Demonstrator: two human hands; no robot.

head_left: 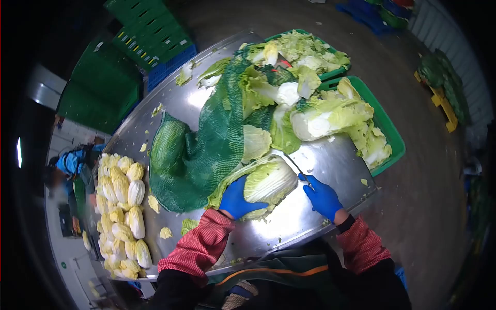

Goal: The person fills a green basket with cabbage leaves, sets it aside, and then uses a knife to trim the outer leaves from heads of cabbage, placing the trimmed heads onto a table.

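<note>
My left hand (237, 199), in a blue glove, rests on a napa cabbage (271, 181) that lies on the steel table (320, 160). My right hand (321, 197), also gloved in blue, grips a knife (297, 166) whose thin blade reaches the cabbage's right end. Both arms wear red checked sleeves. Loose outer leaves spread under the cabbage.
A green mesh sack (206, 144) with cabbages drapes over the table's middle. Green crates (385, 129) at the far right hold cut leaves. Trimmed cabbages (124, 206) are stacked at the left. Another person in blue (72, 165) stands far left. Green and blue crates (150, 36) are piled behind.
</note>
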